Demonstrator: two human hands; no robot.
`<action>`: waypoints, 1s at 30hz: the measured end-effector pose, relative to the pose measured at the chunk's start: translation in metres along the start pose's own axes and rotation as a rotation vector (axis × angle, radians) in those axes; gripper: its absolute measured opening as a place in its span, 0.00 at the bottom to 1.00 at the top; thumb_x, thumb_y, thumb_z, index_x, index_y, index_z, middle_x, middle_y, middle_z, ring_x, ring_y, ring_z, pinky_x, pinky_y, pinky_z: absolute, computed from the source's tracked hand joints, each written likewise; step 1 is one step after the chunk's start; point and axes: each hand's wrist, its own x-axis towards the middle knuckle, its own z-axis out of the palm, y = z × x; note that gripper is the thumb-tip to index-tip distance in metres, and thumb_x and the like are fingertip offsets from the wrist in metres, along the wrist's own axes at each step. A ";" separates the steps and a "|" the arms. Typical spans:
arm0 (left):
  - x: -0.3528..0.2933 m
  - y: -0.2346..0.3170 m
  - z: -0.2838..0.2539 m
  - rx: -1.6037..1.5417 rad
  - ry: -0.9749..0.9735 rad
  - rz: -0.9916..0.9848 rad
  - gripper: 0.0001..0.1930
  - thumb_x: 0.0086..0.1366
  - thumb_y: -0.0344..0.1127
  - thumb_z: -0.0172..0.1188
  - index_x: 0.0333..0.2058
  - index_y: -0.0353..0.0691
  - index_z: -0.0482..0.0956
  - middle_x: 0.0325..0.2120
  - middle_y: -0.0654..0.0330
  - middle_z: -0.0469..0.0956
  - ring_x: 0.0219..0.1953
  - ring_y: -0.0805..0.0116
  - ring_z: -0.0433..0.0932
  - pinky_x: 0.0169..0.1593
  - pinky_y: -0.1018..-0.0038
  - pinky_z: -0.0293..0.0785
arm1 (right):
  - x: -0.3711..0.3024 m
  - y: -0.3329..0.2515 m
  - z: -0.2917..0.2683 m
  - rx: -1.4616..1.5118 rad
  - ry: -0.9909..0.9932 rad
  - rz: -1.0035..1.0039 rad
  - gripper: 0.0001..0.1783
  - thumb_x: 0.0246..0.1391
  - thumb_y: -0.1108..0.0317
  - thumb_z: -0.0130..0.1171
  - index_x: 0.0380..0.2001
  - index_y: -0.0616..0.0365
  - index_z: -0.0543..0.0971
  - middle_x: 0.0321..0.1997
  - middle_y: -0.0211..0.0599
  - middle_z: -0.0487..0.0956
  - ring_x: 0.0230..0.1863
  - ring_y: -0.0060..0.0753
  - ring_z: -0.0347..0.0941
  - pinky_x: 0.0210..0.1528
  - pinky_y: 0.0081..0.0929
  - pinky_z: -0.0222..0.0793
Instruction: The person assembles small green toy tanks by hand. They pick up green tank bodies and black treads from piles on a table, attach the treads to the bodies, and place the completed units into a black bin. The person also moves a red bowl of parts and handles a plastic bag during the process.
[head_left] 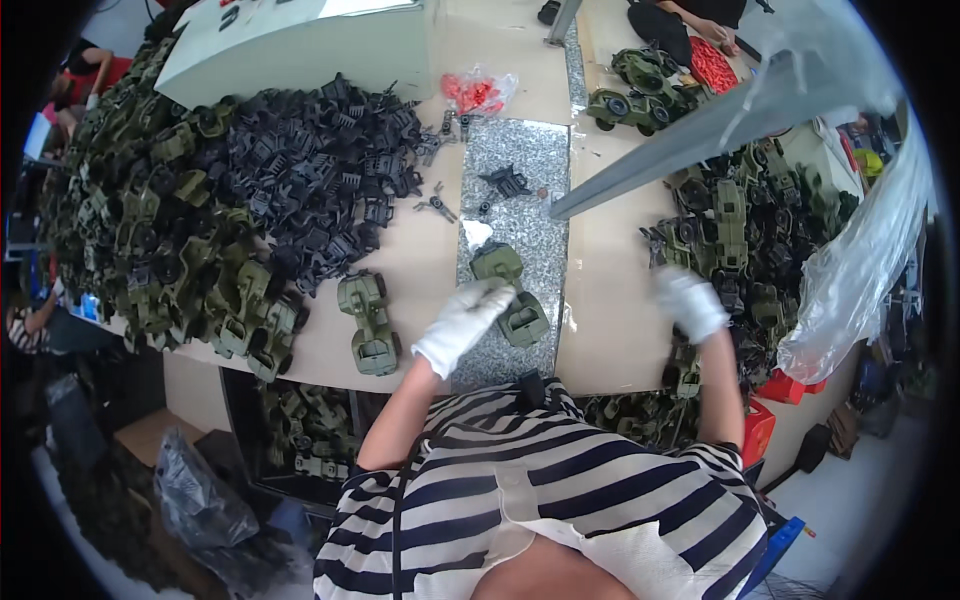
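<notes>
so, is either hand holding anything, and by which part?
Left hand: green toy vehicle, by its narrow middle. Right hand: motion-blurred beside the right-hand pile; can't tell whether it holds anything.

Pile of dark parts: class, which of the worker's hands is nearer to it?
Left. The left hand, at a green toy car, is below and right of the dark pile; the right hand is much farther right, near a heap of green toys.
</notes>
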 end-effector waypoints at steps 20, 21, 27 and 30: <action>0.025 -0.010 -0.126 0.097 0.135 -0.029 0.21 0.67 0.37 0.63 0.53 0.29 0.75 0.45 0.58 0.81 0.46 0.74 0.78 0.53 0.78 0.72 | 0.202 -0.090 0.257 0.281 -0.036 -0.156 0.19 0.57 0.54 0.64 0.48 0.51 0.78 0.41 0.31 0.81 0.39 0.25 0.77 0.39 0.25 0.72; 0.030 -0.011 -0.128 0.126 0.144 -0.007 0.21 0.67 0.37 0.63 0.53 0.29 0.76 0.45 0.58 0.81 0.46 0.74 0.78 0.53 0.78 0.72 | 0.197 -0.097 0.257 0.522 -0.084 -0.096 0.19 0.58 0.53 0.63 0.47 0.49 0.78 0.40 0.30 0.82 0.38 0.26 0.77 0.37 0.26 0.72; 0.056 -0.018 -0.148 0.263 0.136 0.053 0.21 0.66 0.38 0.64 0.52 0.28 0.77 0.46 0.59 0.82 0.47 0.74 0.78 0.55 0.78 0.72 | 0.182 -0.126 0.268 0.852 -0.263 -0.060 0.18 0.59 0.48 0.60 0.44 0.48 0.76 0.38 0.33 0.83 0.36 0.31 0.80 0.32 0.28 0.72; 0.058 -0.006 -0.152 -0.017 0.097 -0.046 0.25 0.67 0.39 0.63 0.55 0.26 0.73 0.48 0.51 0.79 0.51 0.67 0.77 0.57 0.74 0.72 | 0.142 -0.203 0.277 0.645 -0.192 -0.239 0.19 0.61 0.50 0.58 0.47 0.51 0.76 0.39 0.31 0.82 0.36 0.24 0.79 0.31 0.20 0.69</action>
